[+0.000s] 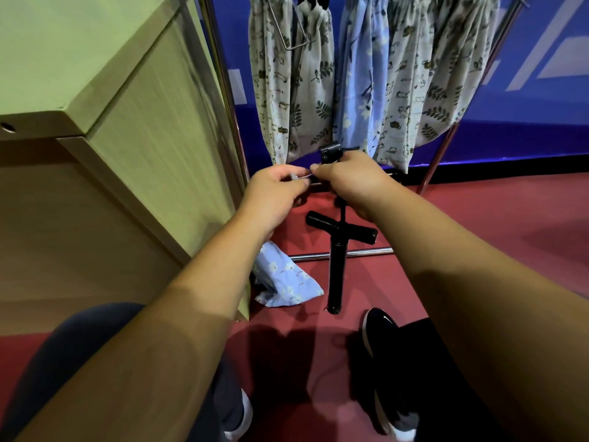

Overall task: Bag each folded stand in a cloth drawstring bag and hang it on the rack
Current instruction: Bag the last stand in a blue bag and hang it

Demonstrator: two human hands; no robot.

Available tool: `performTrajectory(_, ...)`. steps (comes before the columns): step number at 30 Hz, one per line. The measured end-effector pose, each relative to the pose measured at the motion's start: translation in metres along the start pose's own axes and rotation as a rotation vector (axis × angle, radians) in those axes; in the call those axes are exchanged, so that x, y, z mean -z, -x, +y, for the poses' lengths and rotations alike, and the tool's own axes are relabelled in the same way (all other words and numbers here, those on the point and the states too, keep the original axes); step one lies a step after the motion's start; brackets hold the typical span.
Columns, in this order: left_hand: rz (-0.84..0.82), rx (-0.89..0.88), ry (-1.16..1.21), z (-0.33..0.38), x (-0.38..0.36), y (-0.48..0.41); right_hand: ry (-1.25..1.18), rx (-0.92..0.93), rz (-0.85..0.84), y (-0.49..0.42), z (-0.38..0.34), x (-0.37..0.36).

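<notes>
A black stand point(336, 266) stands upright on the red floor with its legs spread out. My right hand point(350, 183) grips its upper shaft just below the black head clamp point(330, 152). My left hand point(274, 189) pinches a thin pale piece at the stand's top, beside my right thumb. A light blue floral drawstring bag point(287, 282) lies crumpled on the floor left of the stand. Several filled cloth bags point(366, 78) hang on the metal rack point(223, 84) behind.
A pale green wooden cabinet point(127, 116) stands close on the left. The rack's lower bar point(341, 254) runs across the floor behind the stand. My black shoe point(379, 330) is right of the stand's foot. A blue wall lies behind the rack.
</notes>
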State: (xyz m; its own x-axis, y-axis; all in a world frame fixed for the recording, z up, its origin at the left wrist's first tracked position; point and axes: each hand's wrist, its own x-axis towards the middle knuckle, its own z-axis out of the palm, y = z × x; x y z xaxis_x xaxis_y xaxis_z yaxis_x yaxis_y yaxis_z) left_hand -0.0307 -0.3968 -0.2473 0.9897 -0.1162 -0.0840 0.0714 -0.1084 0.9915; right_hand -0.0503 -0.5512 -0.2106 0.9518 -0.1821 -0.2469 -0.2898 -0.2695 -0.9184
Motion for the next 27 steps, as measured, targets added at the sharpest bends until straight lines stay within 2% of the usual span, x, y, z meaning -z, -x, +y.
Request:
performTrajectory(3,-0.067,0.096,-0.043,-0.003,0.000,0.002,0.058,0.005,-0.025,0.003,0.001,-0.001)
performTrajectory(7,-0.303,0.312,-0.137,-0.023,0.003,0.011,0.073,0.011,-0.055,0.004,0.005,-0.005)
performTrajectory(12,-0.575,0.310,-0.199,-0.033,-0.002,0.021,-0.122,-0.022,-0.041,0.006,-0.001,-0.007)
performTrajectory(16,-0.596,0.299,-0.168,-0.022,-0.008,0.022,-0.137,-0.036,-0.018,0.005,-0.004,-0.003)
performTrajectory(18,-0.608,0.185,-0.255,-0.020,-0.009,0.023,-0.127,-0.019,-0.009,0.006,-0.004,-0.003)
performTrajectory(21,-0.506,0.087,-0.333,-0.026,-0.013,0.020,-0.104,0.040,0.003,0.006,-0.007,-0.003)
performTrajectory(25,-0.368,0.105,-0.302,-0.031,-0.013,0.016,0.294,0.134,0.078,0.010,-0.012,0.008)
performTrajectory(27,-0.296,0.113,-0.260,-0.032,-0.010,0.012,0.329,0.129,0.107,0.009,-0.009,0.013)
